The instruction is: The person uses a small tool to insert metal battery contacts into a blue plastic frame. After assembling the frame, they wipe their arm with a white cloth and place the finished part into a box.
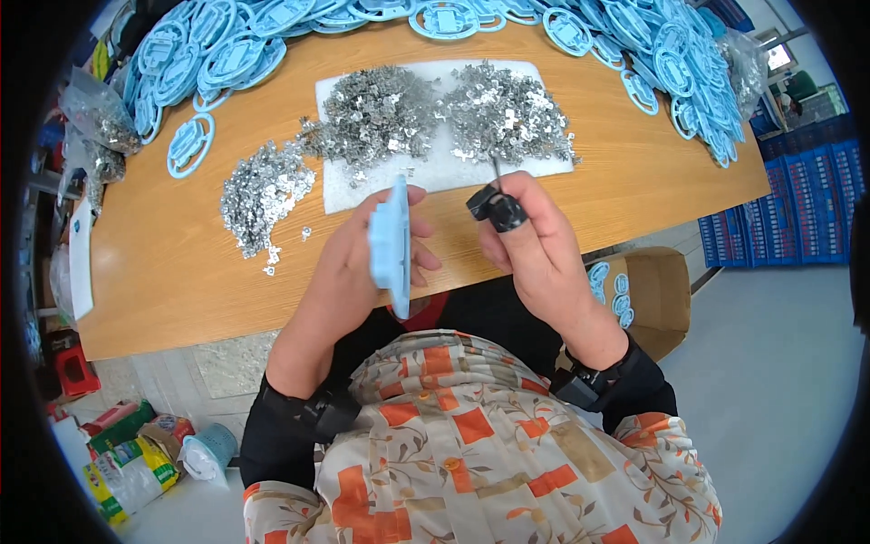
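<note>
My left hand [343, 263] grips a light-blue plastic part [390, 245], turned edge-on above the table's near edge, with fingers behind it. To the right, my right hand [548, 249] is closed in a pinch on a thin metal tool [496, 167], whose kind I cannot make out. Its tip points away from me, at the near edge of the right heap of small metal clips [507, 113]. Black wraps [507, 214] cover fingertips of that hand. A second clip heap [381, 113] lies beside it on a white foam sheet [444, 172]; a third pile [263, 195] rests on bare wood.
Many light-blue oval parts [231, 59] are heaped along the far side of the wooden table [181, 299], with another heap [693, 82] at right. A cardboard box [660, 304] holding similar parts stands below the right edge. Clear plastic bags [100, 113] sit at far left.
</note>
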`<state>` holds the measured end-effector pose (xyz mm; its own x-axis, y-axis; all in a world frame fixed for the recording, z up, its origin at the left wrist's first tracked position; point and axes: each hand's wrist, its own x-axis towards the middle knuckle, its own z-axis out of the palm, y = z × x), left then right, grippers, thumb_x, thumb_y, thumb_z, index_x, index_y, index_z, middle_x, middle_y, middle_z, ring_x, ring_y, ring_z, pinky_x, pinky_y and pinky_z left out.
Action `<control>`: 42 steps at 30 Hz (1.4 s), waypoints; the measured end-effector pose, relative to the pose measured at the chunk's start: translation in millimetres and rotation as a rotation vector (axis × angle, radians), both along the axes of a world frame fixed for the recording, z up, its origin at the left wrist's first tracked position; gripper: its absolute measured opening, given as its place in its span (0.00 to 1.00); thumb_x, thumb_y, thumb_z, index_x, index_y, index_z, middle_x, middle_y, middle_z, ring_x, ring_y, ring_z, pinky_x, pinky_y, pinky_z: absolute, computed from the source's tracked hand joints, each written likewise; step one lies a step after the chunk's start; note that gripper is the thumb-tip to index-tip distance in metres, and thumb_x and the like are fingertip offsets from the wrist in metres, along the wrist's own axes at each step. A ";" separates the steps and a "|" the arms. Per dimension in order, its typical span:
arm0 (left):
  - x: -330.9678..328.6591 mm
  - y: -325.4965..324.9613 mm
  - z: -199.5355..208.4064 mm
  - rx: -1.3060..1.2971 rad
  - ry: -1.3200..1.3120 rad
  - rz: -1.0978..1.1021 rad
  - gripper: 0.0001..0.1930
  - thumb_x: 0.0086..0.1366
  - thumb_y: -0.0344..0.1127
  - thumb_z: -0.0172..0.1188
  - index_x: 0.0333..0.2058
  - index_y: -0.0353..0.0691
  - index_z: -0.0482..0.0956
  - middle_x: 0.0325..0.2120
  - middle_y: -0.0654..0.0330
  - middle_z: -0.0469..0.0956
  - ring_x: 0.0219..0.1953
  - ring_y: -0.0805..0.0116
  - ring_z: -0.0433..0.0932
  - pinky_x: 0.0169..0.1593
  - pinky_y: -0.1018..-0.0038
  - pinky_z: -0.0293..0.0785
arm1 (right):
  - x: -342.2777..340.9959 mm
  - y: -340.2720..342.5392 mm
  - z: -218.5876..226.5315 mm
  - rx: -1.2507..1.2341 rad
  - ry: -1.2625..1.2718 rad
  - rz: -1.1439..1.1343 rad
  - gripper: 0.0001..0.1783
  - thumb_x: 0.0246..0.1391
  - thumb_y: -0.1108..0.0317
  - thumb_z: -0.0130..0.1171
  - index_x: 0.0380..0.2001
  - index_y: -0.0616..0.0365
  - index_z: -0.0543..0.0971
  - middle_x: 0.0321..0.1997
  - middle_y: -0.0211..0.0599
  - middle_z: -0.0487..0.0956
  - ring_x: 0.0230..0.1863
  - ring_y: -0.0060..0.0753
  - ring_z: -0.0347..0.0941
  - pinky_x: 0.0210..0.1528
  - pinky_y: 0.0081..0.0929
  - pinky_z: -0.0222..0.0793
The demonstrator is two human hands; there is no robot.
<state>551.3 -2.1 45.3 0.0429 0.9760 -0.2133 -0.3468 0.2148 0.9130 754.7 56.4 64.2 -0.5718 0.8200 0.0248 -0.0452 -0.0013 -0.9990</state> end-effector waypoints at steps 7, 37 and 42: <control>0.0 -0.2 3.7 -0.037 -0.410 -0.045 0.28 0.63 0.31 0.60 0.61 0.33 0.64 0.45 0.49 0.77 0.39 0.61 0.82 0.32 0.72 0.81 | -23.1 -9.4 -3.7 0.203 0.098 0.014 0.08 0.61 0.77 0.50 0.44 0.62 0.70 0.37 0.36 0.78 0.38 0.22 0.77 0.41 0.25 0.74; -2.8 -7.3 13.1 0.151 0.444 -0.125 0.15 0.71 0.33 0.52 0.53 0.39 0.75 0.37 0.66 0.77 0.38 0.81 0.73 0.43 0.81 0.71 | -4.4 9.7 -0.5 -0.307 -0.023 0.183 0.16 0.52 0.79 0.58 0.46 0.63 0.75 0.37 0.29 0.81 0.35 0.12 0.73 0.38 0.15 0.68; -23.9 -3.4 -7.4 -0.016 0.321 0.203 0.14 0.74 0.34 0.45 0.49 0.39 0.78 0.31 0.69 0.75 0.32 0.86 0.70 0.37 0.85 0.67 | -31.3 47.3 -24.1 0.242 -0.356 -0.011 0.16 0.51 0.78 0.58 0.45 0.61 0.75 0.37 0.33 0.82 0.34 0.21 0.76 0.37 0.20 0.71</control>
<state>527.4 -5.6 37.9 -0.2224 0.9542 -0.2000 -0.0808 0.1864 0.9792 723.4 103.6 40.2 -0.5707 0.8209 0.0203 0.3034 0.2338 -0.9237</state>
